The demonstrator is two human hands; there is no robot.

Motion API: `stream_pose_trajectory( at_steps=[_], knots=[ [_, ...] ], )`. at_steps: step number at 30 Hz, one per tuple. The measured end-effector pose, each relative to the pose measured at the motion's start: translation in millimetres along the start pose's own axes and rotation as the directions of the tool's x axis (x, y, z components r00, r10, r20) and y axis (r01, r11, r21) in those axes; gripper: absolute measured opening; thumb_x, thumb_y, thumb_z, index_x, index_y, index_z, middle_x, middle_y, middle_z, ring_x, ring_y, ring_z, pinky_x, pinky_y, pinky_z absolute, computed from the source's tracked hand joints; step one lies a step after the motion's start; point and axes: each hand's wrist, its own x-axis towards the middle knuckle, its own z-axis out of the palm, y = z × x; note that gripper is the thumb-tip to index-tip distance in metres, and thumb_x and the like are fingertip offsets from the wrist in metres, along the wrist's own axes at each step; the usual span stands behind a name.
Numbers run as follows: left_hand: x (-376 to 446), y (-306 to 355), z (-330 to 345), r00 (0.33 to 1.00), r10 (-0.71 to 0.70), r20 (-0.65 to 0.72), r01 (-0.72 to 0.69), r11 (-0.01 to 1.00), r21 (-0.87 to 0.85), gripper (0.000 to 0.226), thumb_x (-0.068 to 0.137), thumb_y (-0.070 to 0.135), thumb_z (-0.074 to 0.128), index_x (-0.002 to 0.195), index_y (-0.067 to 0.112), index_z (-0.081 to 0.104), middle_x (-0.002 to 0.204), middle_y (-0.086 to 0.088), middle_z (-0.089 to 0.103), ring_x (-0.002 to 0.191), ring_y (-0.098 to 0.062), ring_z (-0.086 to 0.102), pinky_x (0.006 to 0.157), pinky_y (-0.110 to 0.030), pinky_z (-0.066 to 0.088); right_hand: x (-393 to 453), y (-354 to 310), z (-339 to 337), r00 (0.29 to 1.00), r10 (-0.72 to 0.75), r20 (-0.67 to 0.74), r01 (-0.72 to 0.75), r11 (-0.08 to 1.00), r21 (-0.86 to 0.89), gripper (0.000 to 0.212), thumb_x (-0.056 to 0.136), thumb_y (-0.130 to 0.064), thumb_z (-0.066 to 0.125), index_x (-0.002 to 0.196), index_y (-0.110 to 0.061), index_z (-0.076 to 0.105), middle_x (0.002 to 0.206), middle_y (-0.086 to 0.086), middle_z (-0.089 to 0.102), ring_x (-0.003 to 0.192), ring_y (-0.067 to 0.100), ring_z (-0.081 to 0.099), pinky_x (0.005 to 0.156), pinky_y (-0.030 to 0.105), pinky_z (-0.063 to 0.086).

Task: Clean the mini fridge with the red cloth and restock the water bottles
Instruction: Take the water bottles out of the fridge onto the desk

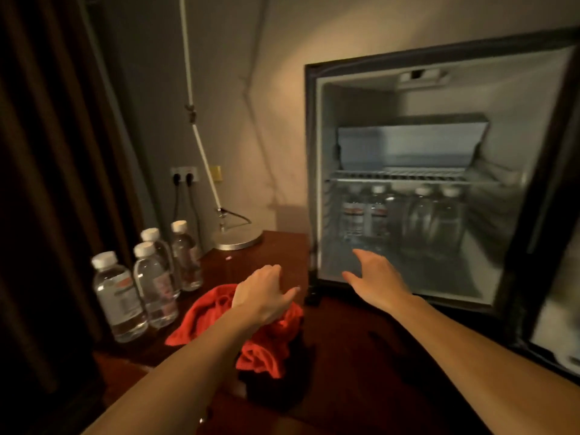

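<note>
Head view: the fridge stands open at 2 o'clock on the counter, with bottles under its shelf. Four bottles wait at 9 o'clock. The left hand rests on the cloth, fingers loosely curled; whether it grips, cannot tell. The right hand is spread at the fridge sill. Empty the fridge before wiping.

On the table before you, four water bottles stand left of the cloth, the open mini fridge right, more bottles under its shelf.
</note>
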Motion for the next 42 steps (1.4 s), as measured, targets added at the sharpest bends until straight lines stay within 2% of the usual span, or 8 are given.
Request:
stream_pose_trajectory(
  at_steps=[3,7,19,27,30,34,39,42],
  knots=[
    [26,45,11,0.994,0.103,0.025,-0.101,0.994,-0.044,0.051,0.087,0.063,0.054,0.117,0.021,0.054,0.121,0.001,0.059,0.114,-0.024,0.057,0.087,-0.041,0.050,7,37,-24,0.986,0.148,-0.080,-0.145,0.989,0.036,0.054,0.091,-0.040,0.061,0.137,-0.018,0.046,0.116,0.007,0.063,0.105,0.026,0.060,0.085,0.039,0.053],
    [63,96,24,0.976,0.206,0.066,-0.198,0.975,-0.104,0.062,0.090,0.061,0.052,0.136,0.019,0.046,0.138,-0.001,0.052,0.126,-0.022,0.050,0.098,-0.039,0.047,25,71,-46,0.955,0.239,-0.174,-0.225,0.970,0.096,0.037,0.088,-0.034,0.061,0.122,-0.020,0.060,0.119,0.013,0.066,0.108,0.035,0.061,0.087,0.038,0.052],
    [160,207,59,0.949,0.304,0.083,-0.246,0.881,-0.404,0.060,0.086,0.050,0.059,0.139,0.031,0.040,0.135,-0.002,0.058,0.119,-0.030,0.058,0.092,-0.041,0.050,94,149,-59,0.813,0.518,-0.267,-0.427,0.841,0.333,0.084,0.089,-0.029,0.064,0.152,-0.005,0.012,0.151,0.017,0.033,0.137,0.035,0.036,0.105,0.038,0.036],
    [232,228,116,0.962,0.267,0.057,-0.190,0.806,-0.561,0.096,0.062,0.054,0.070,0.144,0.037,0.022,0.135,-0.005,0.057,0.117,-0.028,0.060,0.087,-0.045,0.056,133,170,-38,0.728,0.499,-0.470,-0.314,0.852,0.418,0.079,0.086,-0.030,0.066,0.149,-0.010,0.023,0.139,0.018,0.047,0.122,0.035,0.052,0.096,0.044,0.048],
    [239,239,118,0.963,0.271,0.019,-0.212,0.794,-0.571,0.083,0.072,0.045,0.077,0.141,0.022,0.036,0.126,-0.005,0.060,0.110,-0.027,0.063,0.086,-0.043,0.056,139,171,-28,0.693,0.509,-0.511,-0.283,0.843,0.457,0.072,0.087,-0.043,0.059,0.146,-0.014,0.029,0.130,0.014,0.053,0.114,0.032,0.057,0.089,0.044,0.052],
    [238,242,122,0.978,0.210,-0.015,-0.168,0.735,-0.657,0.078,0.073,0.042,0.081,0.133,0.017,0.038,0.118,-0.008,0.063,0.105,-0.029,0.064,0.082,-0.044,0.057,142,176,-22,0.700,0.475,-0.534,-0.336,0.878,0.340,0.066,0.088,-0.048,0.058,0.142,-0.019,0.033,0.129,0.005,0.053,0.113,0.020,0.055,0.080,0.018,0.036],
    [213,227,107,0.982,0.184,-0.039,-0.159,0.701,-0.695,0.074,0.078,0.046,0.074,0.138,0.030,0.033,0.103,0.006,0.065,0.087,-0.015,0.067,0.066,-0.024,0.053,127,167,-26,0.734,0.426,-0.529,-0.285,0.900,0.329,0.063,0.078,-0.051,0.068,0.131,-0.025,0.046,0.129,0.001,0.056,0.118,0.020,0.054,0.095,0.029,0.042],
    [189,213,93,0.983,0.177,-0.057,-0.167,0.705,-0.690,0.069,0.081,0.039,0.070,0.140,0.029,0.036,0.097,0.011,0.063,0.073,-0.008,0.064,0.061,-0.027,0.052,109,147,-33,0.763,0.406,-0.503,-0.317,0.913,0.256,0.046,0.074,-0.064,0.061,0.105,-0.030,0.057,0.102,-0.014,0.061,0.095,0.010,0.061,0.074,0.025,0.043]
  ],
)
